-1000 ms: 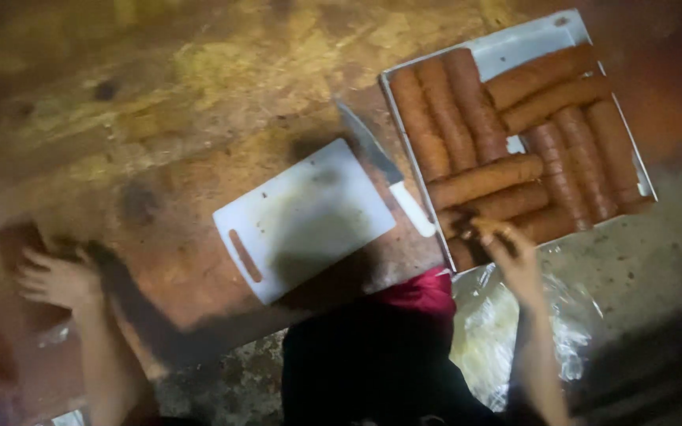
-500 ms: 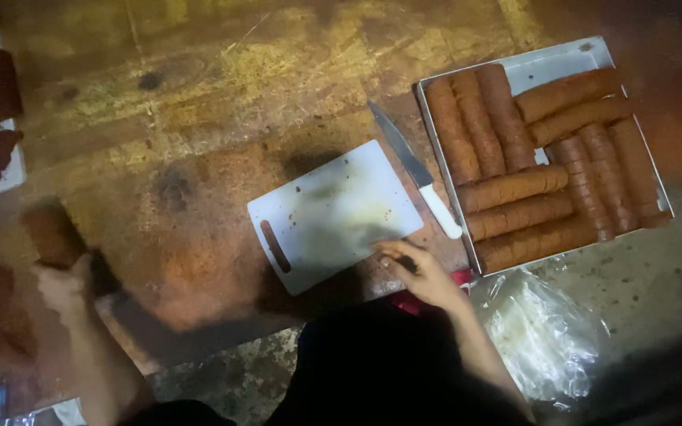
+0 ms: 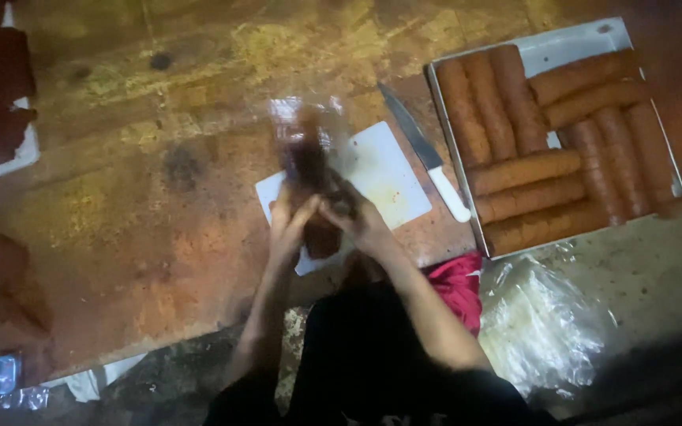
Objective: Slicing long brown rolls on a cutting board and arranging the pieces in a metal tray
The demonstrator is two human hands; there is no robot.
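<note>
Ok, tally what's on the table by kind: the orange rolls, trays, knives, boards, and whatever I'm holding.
Orange rolls: 11
Tray: 1
Knife: 1
White cutting board: 1
Dark wrapped piece, held by left hand and right hand: 1
Total: 15

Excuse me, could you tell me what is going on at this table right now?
A person holds a dark, sausage-shaped piece in clear wrapping with both hands, the left hand and right hand, above a white cutting board. A knife lies between the board and a white tray packed with long orange-brown sausages. A crumpled clear plastic bag sits near the tray.
</note>
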